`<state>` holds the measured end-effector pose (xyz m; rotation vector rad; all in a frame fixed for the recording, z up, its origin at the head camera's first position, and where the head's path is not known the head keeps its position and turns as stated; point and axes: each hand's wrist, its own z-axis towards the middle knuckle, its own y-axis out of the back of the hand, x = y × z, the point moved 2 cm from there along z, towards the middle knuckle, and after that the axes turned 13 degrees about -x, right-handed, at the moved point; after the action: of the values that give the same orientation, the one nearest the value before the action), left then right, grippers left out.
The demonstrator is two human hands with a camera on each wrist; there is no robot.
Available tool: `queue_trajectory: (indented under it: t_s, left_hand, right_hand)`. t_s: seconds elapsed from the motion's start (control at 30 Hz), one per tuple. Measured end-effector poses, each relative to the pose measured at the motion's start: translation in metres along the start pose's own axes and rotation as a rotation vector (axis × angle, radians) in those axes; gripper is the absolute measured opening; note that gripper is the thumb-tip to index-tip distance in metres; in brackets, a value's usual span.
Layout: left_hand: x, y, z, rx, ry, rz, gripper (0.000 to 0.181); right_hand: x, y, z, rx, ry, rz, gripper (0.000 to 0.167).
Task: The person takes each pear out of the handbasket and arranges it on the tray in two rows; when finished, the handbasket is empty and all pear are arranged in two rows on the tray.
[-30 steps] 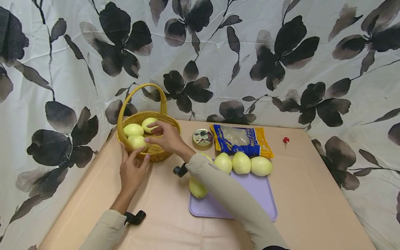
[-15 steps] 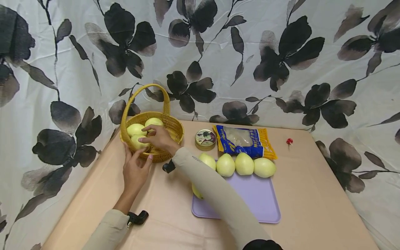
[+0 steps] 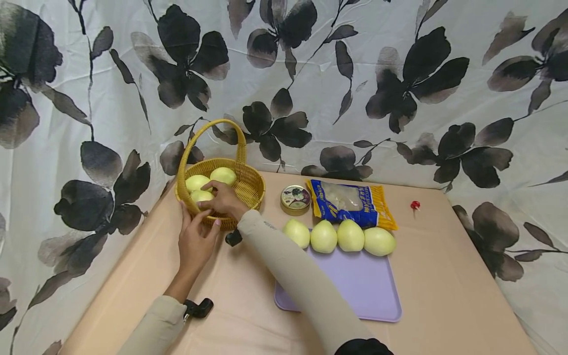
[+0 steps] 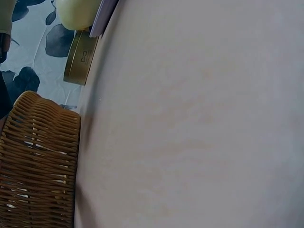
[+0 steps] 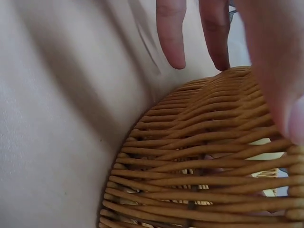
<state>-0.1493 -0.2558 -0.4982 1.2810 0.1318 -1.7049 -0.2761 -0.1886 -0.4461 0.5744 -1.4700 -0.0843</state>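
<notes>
A yellow wicker basket [image 3: 253,190] with a tall handle stands at the table's back left, holding three pale yellow-green pears. Inside it, my right hand [image 3: 226,199] has its thumb and index finger around the front pear [image 3: 200,195], partly covering it. Behind lie another pear [image 3: 223,175] and a left pear [image 3: 196,183]. My left hand [image 3: 196,244] touches the near-left side of the basket, fingers extended along its outside and thumb apart. The right wrist view shows the woven wall [image 5: 213,142] up close, with fingers [image 5: 171,33] beside it.
Right of the basket are a round tin [image 3: 295,199] and a blue-yellow packet [image 3: 352,202]. Several pears [image 3: 350,235] line the back of a purple tray [image 3: 377,291], which my right sleeve [image 3: 301,271] crosses. A small red object [image 3: 414,205] lies at the right.
My right hand has shifted left and its thumb and index finger now frame the front pear. The right sleeve now hides a pear at the tray's left. My left hand stays at the basket.
</notes>
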Motion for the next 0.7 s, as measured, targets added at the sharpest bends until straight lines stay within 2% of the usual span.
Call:
queue_trajectory:
  t_s: [0.27,0.7]
  left_hand:
    - [0.001,0.000,0.000,0.001,-0.006,0.005,0.042]
    - [0.000,0.000,-0.001,0.004,-0.011,-0.005,0.042]
  right_hand:
    - [-0.001,0.008,-0.002,-0.030,0.015,0.042,0.046]
    - [0.008,0.050,-0.005,-0.038,0.064,0.185,0.048]
